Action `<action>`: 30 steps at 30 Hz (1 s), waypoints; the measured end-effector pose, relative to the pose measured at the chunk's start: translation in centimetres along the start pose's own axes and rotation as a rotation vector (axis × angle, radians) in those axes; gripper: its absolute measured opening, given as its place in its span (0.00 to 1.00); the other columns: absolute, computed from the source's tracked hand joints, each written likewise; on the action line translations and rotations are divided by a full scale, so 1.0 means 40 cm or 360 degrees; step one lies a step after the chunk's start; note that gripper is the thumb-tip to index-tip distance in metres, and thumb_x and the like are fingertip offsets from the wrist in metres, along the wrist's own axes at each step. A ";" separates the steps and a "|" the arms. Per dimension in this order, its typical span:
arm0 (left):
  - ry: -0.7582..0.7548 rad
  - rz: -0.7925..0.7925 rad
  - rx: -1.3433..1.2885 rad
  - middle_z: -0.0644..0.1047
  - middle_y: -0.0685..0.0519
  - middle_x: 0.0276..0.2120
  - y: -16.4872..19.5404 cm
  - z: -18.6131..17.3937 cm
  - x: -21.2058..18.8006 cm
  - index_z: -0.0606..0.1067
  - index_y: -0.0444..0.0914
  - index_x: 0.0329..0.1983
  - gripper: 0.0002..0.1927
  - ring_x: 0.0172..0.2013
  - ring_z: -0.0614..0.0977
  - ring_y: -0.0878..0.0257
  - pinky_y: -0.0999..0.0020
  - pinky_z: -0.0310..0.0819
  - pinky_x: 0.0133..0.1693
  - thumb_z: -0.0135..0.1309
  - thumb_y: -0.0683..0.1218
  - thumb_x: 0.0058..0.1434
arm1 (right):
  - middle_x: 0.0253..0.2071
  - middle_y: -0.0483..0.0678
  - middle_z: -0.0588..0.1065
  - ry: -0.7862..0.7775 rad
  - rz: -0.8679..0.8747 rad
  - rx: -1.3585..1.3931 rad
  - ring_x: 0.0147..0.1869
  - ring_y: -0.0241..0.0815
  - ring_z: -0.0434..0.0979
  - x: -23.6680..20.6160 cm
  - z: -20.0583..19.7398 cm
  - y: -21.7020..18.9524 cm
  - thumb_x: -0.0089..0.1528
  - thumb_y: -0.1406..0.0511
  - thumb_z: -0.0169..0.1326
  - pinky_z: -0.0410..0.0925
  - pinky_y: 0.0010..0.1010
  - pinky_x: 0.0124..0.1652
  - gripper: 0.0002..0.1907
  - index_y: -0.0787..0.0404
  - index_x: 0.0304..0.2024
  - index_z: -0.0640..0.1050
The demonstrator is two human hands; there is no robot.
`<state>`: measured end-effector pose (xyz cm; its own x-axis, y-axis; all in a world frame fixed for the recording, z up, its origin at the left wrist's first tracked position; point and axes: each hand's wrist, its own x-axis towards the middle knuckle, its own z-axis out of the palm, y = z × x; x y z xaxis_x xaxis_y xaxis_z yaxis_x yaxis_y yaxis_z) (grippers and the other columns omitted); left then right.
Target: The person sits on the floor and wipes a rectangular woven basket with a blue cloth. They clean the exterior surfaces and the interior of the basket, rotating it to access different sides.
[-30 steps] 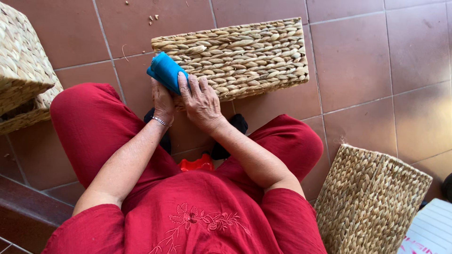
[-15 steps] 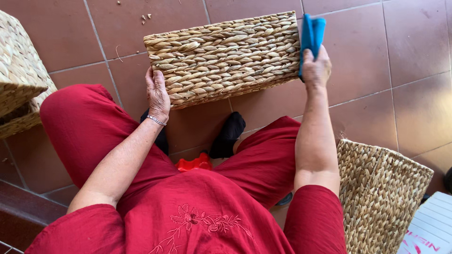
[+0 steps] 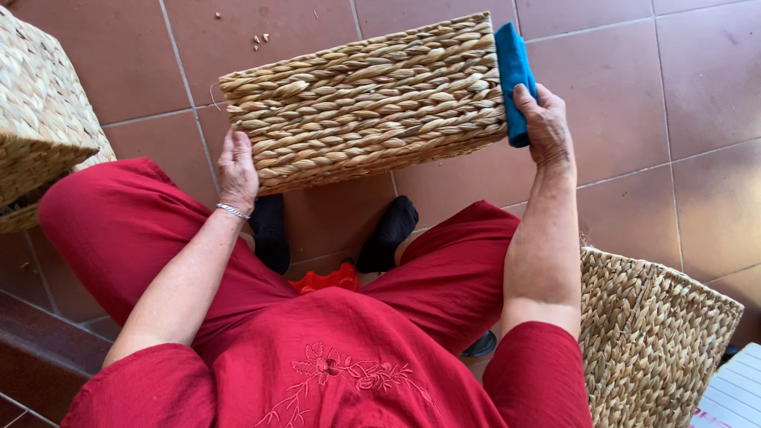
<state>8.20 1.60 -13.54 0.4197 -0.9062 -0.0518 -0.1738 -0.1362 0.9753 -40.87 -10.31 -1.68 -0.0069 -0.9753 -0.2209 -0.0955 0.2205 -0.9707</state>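
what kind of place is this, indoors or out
Probably a home, maybe a tiled porch or patio; indoors or out is hard to tell. The floor is reddish-brown tile, woven baskets stand on it, and the seated person wears socks while the right hand presses a blue cloth to a basket.

1. A home setting, likely a tiled patio or terrace — the floor (image 3: 674, 95) is large terracotta-red tiles in daylight.
2. Woven straw baskets stand about — one at left (image 3: 40, 119), one at right (image 3: 658, 333).
3. The seated person wears black socks (image 3: 388, 234), no shoes.
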 end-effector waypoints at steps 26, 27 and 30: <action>-0.1044 0.0287 0.0486 0.80 0.51 0.22 0.677 0.043 0.243 0.82 0.36 0.30 0.19 0.21 0.77 0.67 0.66 0.71 0.25 0.60 0.57 0.64 | 0.54 0.56 0.71 -0.0032 -0.1511 -0.1048 0.58 0.59 0.72 -0.315 0.485 -0.216 0.61 0.66 0.65 0.69 0.45 0.56 0.31 0.63 0.65 0.70; -0.0985 0.0340 0.0462 0.79 0.50 0.22 0.665 0.018 0.245 0.82 0.35 0.29 0.19 0.20 0.75 0.66 0.64 0.68 0.24 0.59 0.55 0.66 | 0.54 0.56 0.72 0.0065 -0.1490 -0.1125 0.58 0.60 0.72 -0.285 0.480 -0.201 0.61 0.66 0.65 0.69 0.45 0.55 0.31 0.63 0.65 0.71; -0.0874 0.0347 0.0036 0.77 0.52 0.21 0.623 -0.058 0.239 0.79 0.36 0.26 0.18 0.18 0.72 0.67 0.66 0.64 0.22 0.58 0.50 0.70 | 0.52 0.59 0.71 0.0354 -0.1258 -0.1458 0.55 0.60 0.70 -0.166 0.426 -0.174 0.63 0.64 0.64 0.69 0.47 0.52 0.29 0.67 0.63 0.71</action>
<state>9.95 -9.53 10.75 -0.1492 -0.9880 0.0399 -0.2258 0.0733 0.9714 -23.20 -5.10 4.93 0.2089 -0.8371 0.5055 -0.8133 -0.4358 -0.3855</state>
